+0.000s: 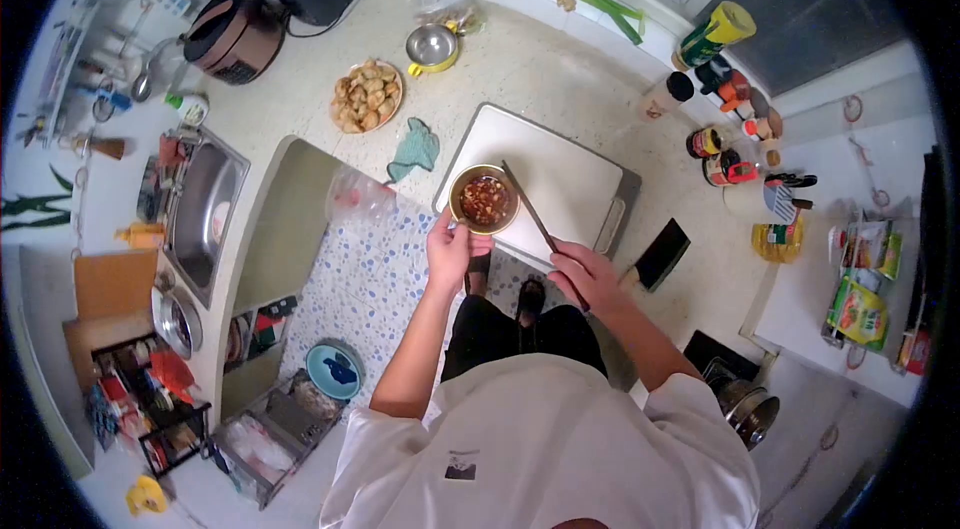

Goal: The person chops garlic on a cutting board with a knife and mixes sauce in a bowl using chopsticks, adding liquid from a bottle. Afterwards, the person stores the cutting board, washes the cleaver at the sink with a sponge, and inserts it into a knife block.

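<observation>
My left hand [452, 247] is closed around the near rim of a small gold-coloured bowl [457, 191]. Dark red sauce with chopped bits [487, 203] fills part of that bowl, which is over the near left side of a white cutting board [570, 164]. In my right hand [585, 277] is a pair of dark chopsticks [530, 209], slanting up and left. Their tips are beside the bowl's right rim, outside the sauce. To the right of my right hand lies a cleaver [662, 254] with a dark blade and pale handle.
A plate of browned food pieces [367, 97], a green cloth [414, 151] and a yellow-handled metal bowl [432, 49] sit on the counter. Sauce bottles [722, 167] and an oil jug [777, 241] line the right. A sink [207, 214] is at left; a blue basin [334, 372] stands below.
</observation>
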A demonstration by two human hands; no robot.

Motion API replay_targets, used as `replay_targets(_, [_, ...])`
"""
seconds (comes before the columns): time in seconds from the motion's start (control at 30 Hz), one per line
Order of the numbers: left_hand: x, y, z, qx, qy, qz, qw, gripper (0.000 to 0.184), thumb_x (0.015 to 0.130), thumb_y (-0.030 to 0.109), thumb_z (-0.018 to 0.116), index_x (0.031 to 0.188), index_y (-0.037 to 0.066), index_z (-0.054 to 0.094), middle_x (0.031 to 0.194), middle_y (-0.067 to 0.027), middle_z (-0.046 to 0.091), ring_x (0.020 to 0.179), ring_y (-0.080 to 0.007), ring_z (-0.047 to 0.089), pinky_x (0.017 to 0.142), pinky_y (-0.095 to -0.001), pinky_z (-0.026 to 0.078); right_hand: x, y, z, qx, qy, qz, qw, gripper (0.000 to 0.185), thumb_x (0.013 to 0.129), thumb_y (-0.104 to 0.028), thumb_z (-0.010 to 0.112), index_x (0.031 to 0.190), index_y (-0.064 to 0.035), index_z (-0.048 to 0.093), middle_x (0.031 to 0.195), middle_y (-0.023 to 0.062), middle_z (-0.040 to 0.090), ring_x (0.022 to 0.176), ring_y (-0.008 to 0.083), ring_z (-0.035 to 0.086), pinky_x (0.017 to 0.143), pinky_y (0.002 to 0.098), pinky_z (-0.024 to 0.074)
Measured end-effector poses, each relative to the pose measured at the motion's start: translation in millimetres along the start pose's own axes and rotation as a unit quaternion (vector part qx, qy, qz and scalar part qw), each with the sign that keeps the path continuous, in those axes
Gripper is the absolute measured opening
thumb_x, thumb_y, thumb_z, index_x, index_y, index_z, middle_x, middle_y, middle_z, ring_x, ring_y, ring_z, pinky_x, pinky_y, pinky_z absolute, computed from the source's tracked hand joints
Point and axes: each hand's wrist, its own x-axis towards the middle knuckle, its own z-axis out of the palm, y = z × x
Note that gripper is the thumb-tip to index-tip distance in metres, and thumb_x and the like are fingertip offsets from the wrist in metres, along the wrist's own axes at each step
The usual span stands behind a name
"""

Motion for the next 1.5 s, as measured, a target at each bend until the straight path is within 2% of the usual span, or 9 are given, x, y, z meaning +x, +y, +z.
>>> replay_targets(0.1, [43,-6,-17,0.034,-0.042,-0.022,0.998,0.043,0.109,0.008,0.040,0.152,0.004,0.038,0.085,-0.0170,0.072,0.070,-0.0243,0.074,0.062,-0.0321,0.063,0,29,43,-0.069,-0.001,0.021,0.997,0.040,0.083,-0.008,0.082,0.118,-0.0036,0.063,0.114,0.0212,0.070,0.087,0.0344,0.072,0.071,0.0400,0.0614])
replay_targets(0.2, [89,-21,-33,0.070,-0.092,-0.029,0.993,0.046,0.109,0.009,0.039,0.155,0.008,0.034,0.089,-0.0186,0.072,0.075,-0.0251,0.075,0.067,-0.0342,0.064,-5,55,86,-0.017,-0.063,0.185,0.981,0.039,0.089,-0.014,0.078,0.123,-0.0039,0.062,0.113,0.0197,0.070,0.087,0.0358,0.072,0.074,0.0412,0.0609])
replay_targets(0.37, [144,-26,-44,0.102,-0.145,-0.068,0.982,0.047,0.110,0.010,0.038,0.156,0.010,0.030,0.091,-0.0196,0.072,0.079,-0.0257,0.075,0.071,-0.0352,0.065,4,97,133,-0.155,-0.047,0.092,0.983,0.038,0.090,-0.019,0.076,0.123,-0.0062,0.063,0.123,0.0182,0.065,0.095,0.0354,0.071,0.077,0.0402,0.0611])
replay_targets(0.57, [172,-25,-44,0.130,-0.180,-0.105,0.969,0.049,0.110,0.008,0.034,0.158,0.011,0.026,0.094,-0.0202,0.072,0.080,-0.0269,0.075,0.074,-0.0357,0.065,10,114,162,-0.187,-0.058,0.143,0.970,0.036,0.091,-0.022,0.074,0.121,-0.0046,0.064,0.127,0.0167,0.063,0.111,0.0332,0.067,0.084,0.0400,0.0605])
replay_targets(0.87, [184,-22,-45,0.143,-0.209,-0.129,0.959,0.052,0.110,0.012,0.037,0.159,0.017,0.025,0.094,-0.0177,0.072,0.080,-0.0249,0.075,0.072,-0.0352,0.064,19,119,172,-0.198,-0.076,0.165,0.963,0.049,0.085,-0.009,0.064,0.133,-0.0051,0.061,0.141,0.0164,0.055,0.135,0.0341,0.053,0.117,0.0480,0.0421])
replay_targets(1.07, [179,-3,-52,0.179,-0.184,-0.145,0.956,0.056,0.107,0.015,0.043,0.161,0.018,0.026,0.089,-0.0150,0.074,0.073,-0.0221,0.074,0.066,-0.0331,0.062,25,116,152,-0.218,-0.010,0.144,0.965,0.039,0.087,-0.011,0.069,0.125,-0.0086,0.067,0.129,0.0150,0.064,0.127,0.0332,0.059,0.108,0.0491,0.0481])
replay_targets(1.17, [182,-3,-71,0.291,-0.153,-0.059,0.943,0.050,0.107,0.023,0.053,0.154,0.014,0.039,0.090,-0.0137,0.074,0.071,-0.0189,0.072,0.061,-0.0299,0.058,16,100,117,-0.209,0.084,0.290,0.930,0.032,0.083,-0.012,0.076,0.115,-0.0095,0.070,0.116,0.0146,0.067,0.114,0.0336,0.063,0.094,0.0482,0.0525])
replay_targets(1.3, [160,28,-56,0.311,-0.082,0.091,0.943,0.023,0.108,0.022,0.053,0.107,0.002,0.063,0.085,-0.0081,0.071,0.069,-0.0139,0.069,0.060,-0.0269,0.054,-7,76,17,-0.310,0.142,0.305,0.889,0.015,0.082,-0.013,0.075,0.094,-0.0054,0.069,0.089,0.0133,0.064,0.091,0.0352,0.062,0.082,0.0475,0.0497])
replay_targets(1.5, [113,42,40,0.235,-0.170,0.103,0.952,0.032,0.110,0.027,0.050,0.091,0.004,0.061,0.090,-0.0078,0.070,0.075,-0.0146,0.068,0.067,-0.0287,0.056,-101,43,-132,-0.431,0.340,0.373,0.748,0.022,0.082,-0.010,0.082,0.078,-0.0037,0.061,0.082,0.0144,0.062,0.077,0.0348,0.061,0.069,0.0414,0.0488])
